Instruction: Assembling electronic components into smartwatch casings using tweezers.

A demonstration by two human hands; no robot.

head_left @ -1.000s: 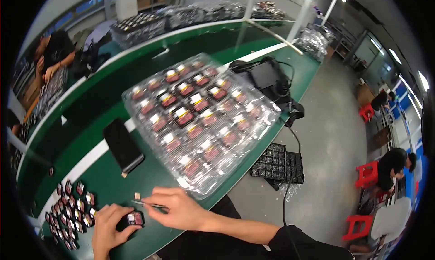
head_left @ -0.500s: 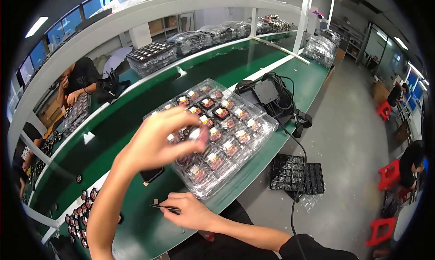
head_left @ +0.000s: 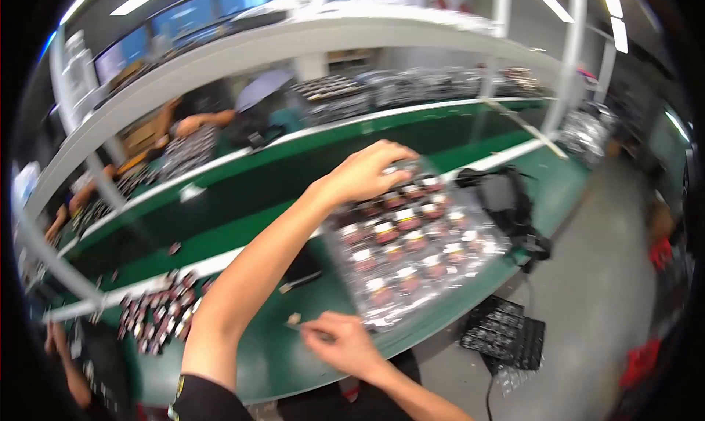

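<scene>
A clear plastic tray [head_left: 374,314] lies on the green bench, its pockets filled with small dark-and-red parts with white and yellow labels [head_left: 407,219]. My left hand [head_left: 371,173] reaches over the tray's far left part, fingers bent down and closed; whatever is between them is hidden and blurred. My right hand [head_left: 345,342] is low, in front of the tray's near left corner. It is closed on thin tweezers [head_left: 317,333], blurred, with a small tan piece [head_left: 294,319] at the tip. A dark flat object [head_left: 301,270] lies between my left forearm and the tray.
Loose small parts [head_left: 158,314] are heaped left of my left forearm. A black bag [head_left: 499,201] sits right of the tray. Black trays [head_left: 507,333] lie on the floor. Beyond the white rail, wrapped tray stacks [head_left: 426,87] stand, and a co-worker's arms [head_left: 202,120] show.
The view has swung, shifting the bench in the picture. My left hand has moved from above the tray's left middle to its far part. My right hand still holds the tweezers near the tray's corner.
</scene>
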